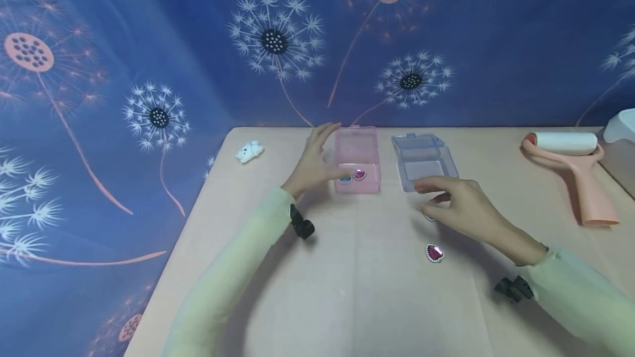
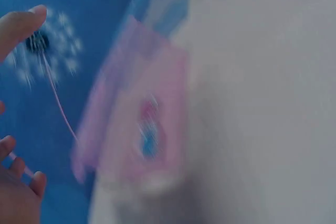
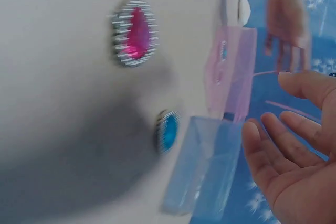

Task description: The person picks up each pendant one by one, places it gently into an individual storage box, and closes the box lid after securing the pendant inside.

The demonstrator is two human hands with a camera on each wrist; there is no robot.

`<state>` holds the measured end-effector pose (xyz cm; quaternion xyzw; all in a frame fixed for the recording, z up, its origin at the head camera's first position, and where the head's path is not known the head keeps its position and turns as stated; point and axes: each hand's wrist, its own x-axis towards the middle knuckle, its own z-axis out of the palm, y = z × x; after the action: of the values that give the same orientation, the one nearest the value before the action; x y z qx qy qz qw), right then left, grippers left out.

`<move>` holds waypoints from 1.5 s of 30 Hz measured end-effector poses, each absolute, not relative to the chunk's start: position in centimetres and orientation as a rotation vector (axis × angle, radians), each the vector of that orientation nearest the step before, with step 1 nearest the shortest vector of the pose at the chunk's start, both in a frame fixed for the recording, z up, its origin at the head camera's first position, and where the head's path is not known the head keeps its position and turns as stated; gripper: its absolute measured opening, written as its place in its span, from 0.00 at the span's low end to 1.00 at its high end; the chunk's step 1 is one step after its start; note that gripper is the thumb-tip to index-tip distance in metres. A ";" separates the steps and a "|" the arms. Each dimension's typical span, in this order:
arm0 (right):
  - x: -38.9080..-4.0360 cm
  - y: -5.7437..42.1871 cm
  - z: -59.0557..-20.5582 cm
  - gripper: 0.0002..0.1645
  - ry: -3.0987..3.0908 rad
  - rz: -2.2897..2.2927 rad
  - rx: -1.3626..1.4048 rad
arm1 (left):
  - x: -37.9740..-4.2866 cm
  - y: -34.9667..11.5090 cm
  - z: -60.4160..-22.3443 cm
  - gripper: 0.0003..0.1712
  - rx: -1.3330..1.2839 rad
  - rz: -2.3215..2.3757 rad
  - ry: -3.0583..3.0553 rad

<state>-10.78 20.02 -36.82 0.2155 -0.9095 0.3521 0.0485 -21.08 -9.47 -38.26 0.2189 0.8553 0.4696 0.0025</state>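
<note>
A pink plastic box (image 1: 358,147) stands with its lid up, and a pink gem (image 1: 359,174) and a blue gem (image 1: 344,179) lie inside it. Beside it on the right is a clear bluish box (image 1: 425,164), also with its lid raised. My left hand (image 1: 315,161) hovers at the pink box's left side, thumb over its front part, holding nothing. Near the bluish box's front my right hand (image 1: 458,205) is held with fingers apart and nothing between them. A blue gem (image 3: 168,131) lies under it, mostly hidden in the head view. Closer to me lies a pink teardrop gem (image 1: 434,253).
A small white figurine (image 1: 249,151) lies at the table's back left. On the right are a lint roller (image 1: 570,164) with a peach handle and, at the edge, a partly seen whitish container (image 1: 620,136). A blue dandelion-print cloth (image 1: 317,43) hangs behind the table.
</note>
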 end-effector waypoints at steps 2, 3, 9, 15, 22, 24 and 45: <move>-10.1 20.8 -37.1 0.21 -2.760 1.073 0.634 | -20.8 -8.1 -37.0 0.61 0.757 1.463 2.690; -9.9 21.1 -37.2 0.21 -2.752 1.066 0.626 | -20.5 -7.4 -36.4 0.61 0.789 1.445 2.683; -9.0 22.8 -38.0 0.23 -2.708 1.014 0.543 | -18.1 -1.8 -34.7 0.62 0.945 1.353 2.532; -9.0 23.8 -39.3 0.26 -2.696 0.994 0.506 | -16.3 2.6 -36.5 0.61 0.897 1.313 2.522; -9.4 23.9 -41.0 0.27 -2.732 0.897 0.531 | -16.0 4.9 -39.5 0.60 0.727 1.439 2.653; -9.4 23.8 -41.4 0.27 -2.744 0.891 0.521 | -16.1 5.3 -40.0 0.59 0.640 1.492 2.660; -9.8 22.6 -42.1 0.19 -2.816 0.880 0.498 | -16.9 7.9 -43.4 0.48 0.280 1.782 2.693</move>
<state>-9.81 22.60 -42.13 0.1660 -0.9385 0.2935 0.0748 -16.87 7.90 -43.44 0.0863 0.8298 0.5492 -0.0498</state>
